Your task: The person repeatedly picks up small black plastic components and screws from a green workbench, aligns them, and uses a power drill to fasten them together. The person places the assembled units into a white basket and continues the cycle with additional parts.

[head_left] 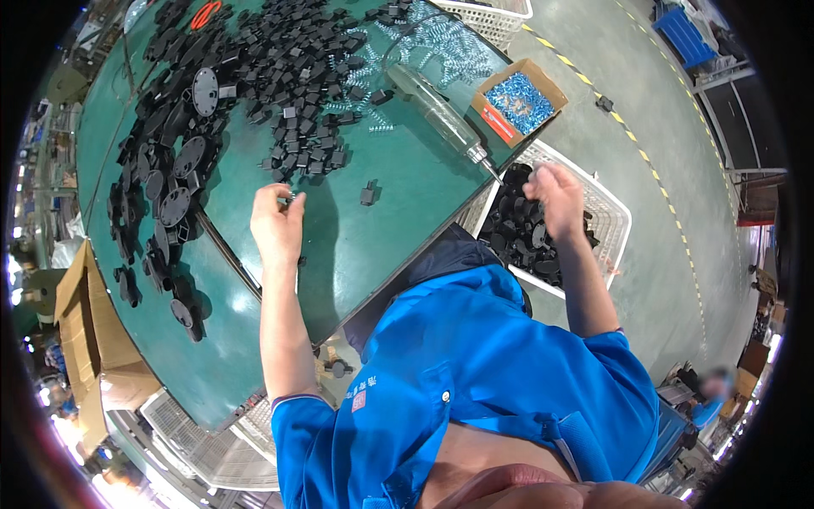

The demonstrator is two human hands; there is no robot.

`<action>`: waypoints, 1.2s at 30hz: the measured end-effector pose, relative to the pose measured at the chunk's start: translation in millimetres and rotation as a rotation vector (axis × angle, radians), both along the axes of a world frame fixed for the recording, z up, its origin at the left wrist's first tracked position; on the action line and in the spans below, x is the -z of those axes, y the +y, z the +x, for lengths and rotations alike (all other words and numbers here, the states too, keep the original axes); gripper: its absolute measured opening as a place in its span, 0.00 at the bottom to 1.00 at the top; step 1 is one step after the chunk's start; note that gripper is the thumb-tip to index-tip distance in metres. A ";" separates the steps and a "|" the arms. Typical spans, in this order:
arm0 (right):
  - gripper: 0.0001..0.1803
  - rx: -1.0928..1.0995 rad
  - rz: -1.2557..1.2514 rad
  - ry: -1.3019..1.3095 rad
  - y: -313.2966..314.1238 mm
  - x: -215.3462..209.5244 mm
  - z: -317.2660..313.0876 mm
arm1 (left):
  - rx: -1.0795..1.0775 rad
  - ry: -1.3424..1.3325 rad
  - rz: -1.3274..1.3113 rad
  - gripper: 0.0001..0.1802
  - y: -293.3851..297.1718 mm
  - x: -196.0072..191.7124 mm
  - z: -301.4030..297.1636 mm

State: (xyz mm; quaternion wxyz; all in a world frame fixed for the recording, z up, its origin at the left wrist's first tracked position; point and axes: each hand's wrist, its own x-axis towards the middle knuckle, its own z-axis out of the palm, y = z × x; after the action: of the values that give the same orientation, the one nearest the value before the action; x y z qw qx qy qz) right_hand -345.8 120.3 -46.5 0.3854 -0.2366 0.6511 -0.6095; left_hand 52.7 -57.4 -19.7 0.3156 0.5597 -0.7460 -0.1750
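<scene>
My left hand (278, 227) is held above the green table (394, 229), thumb and fingers pinched together on a small thing I cannot make out. A lone small black block (368, 193) lies to its right. Heaped beyond it are many small black blocks (301, 127). My right hand (556, 202) is raised over a white plastic basket (617, 222) of black round parts (517, 222); its fingers are curled together, and what they hold, if anything, is hidden. A power screwdriver (439, 112) lies nearby, its bit pointing toward the right hand.
Thin metal springs (445, 47) lie scattered at the table's far side. A cardboard box of blue screws (519, 102) stands at its right edge. Black parts with round flanges (175, 206) spread along the left. An open carton (89, 327) and a grey crate (191, 433) stand lower left.
</scene>
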 end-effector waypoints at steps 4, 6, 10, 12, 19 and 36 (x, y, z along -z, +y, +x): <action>0.11 0.074 -0.129 -0.401 22.2 55.1 36.4 | 0.285 -0.018 -0.185 0.12 18.3 -28.2 -72.0; 0.11 0.133 -0.175 -0.518 10.0 44.4 58.2 | 0.631 -0.100 -0.284 0.16 26.1 -31.4 -115.9; 0.11 0.134 -0.209 -0.577 3.7 37.0 66.9 | 0.789 -0.094 -0.424 0.17 17.0 -21.9 -181.0; 0.11 0.148 -0.223 -0.592 0.9 35.1 67.6 | 0.803 -0.087 -0.408 0.17 9.2 -8.0 -197.3; 0.11 0.172 -0.229 -0.513 -9.9 36.0 79.6 | 0.786 -0.067 -0.452 0.13 3.6 12.7 -199.8; 0.07 -0.032 -0.246 1.068 -16.6 28.8 40.9 | 0.642 0.222 -0.420 0.11 24.8 -4.9 -176.3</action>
State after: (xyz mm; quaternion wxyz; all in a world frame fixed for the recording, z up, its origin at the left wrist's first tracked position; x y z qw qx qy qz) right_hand -304.8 103.7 -75.3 -0.0199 -0.5662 0.6764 -0.4706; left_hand -123.6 -32.6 -14.8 0.4312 0.1989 -0.8639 -0.1680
